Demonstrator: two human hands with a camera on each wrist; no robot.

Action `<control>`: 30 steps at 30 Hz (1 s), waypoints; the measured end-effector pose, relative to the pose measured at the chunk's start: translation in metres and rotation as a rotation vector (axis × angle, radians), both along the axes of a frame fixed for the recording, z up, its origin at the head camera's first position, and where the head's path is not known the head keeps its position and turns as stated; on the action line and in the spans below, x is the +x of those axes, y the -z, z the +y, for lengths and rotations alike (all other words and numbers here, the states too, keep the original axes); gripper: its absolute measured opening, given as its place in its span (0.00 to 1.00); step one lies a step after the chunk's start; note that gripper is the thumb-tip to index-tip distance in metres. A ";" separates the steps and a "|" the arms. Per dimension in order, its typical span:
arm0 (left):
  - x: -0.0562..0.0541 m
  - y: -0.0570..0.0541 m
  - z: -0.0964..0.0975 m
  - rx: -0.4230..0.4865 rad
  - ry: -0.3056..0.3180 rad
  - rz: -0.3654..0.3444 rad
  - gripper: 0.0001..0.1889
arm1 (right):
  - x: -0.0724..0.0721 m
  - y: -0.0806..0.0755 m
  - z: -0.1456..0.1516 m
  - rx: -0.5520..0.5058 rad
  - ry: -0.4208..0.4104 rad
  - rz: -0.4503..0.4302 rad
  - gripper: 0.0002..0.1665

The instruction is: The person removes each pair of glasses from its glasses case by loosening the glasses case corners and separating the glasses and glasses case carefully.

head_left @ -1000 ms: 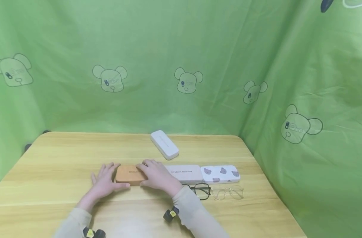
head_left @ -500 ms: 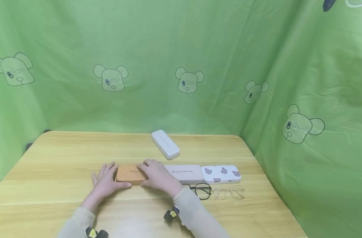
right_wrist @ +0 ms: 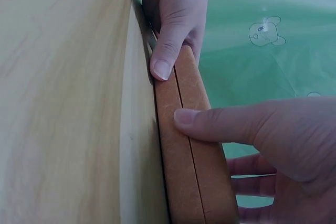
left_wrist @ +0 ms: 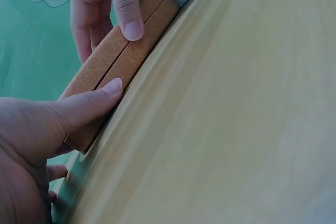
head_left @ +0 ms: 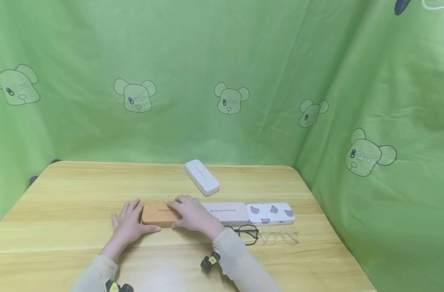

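My head view shows the orange case [head_left: 158, 215] on the table [head_left: 68, 211], with the left hand [head_left: 130, 226] gripping its left end and the right hand [head_left: 194, 215] its right part, both opened only to its width. In my left wrist view, the left thumb [left_wrist: 86, 107] lies on its front. In my right wrist view, the right thumb [right_wrist: 226, 124] meets its seam [right_wrist: 192, 155], fingers [right_wrist: 254, 185] behind.

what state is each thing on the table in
Orange case, closed, gripped by the left hand and right hand
Grey case, closed, partly hidden by the right hand
Bear-print case, closed, lying flat
White case, closed, lying at an angle
Black glasses, partly behind the right sleeve, folding unclear
Gold glasses, uncovered, folding unclear
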State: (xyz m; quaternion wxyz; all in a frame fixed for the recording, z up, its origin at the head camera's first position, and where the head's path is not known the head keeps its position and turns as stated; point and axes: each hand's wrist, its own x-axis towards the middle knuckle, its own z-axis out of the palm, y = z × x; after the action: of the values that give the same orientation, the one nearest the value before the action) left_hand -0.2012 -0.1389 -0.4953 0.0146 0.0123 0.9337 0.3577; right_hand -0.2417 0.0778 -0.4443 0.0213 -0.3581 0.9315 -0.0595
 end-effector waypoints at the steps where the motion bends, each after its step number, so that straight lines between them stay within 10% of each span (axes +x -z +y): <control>1: 0.000 0.000 0.000 0.000 -0.001 -0.004 0.57 | -0.001 0.000 0.000 0.001 -0.007 -0.001 0.40; 30: 0.001 -0.001 0.001 0.008 -0.005 0.012 0.58 | -0.012 0.000 0.013 0.013 -0.132 -0.004 0.31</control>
State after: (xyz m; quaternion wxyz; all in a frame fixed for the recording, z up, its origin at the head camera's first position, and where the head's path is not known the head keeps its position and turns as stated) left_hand -0.2005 -0.1383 -0.4938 0.0082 0.0122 0.9324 0.3612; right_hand -0.2541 0.0910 -0.4441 0.0293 -0.4187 0.9062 -0.0525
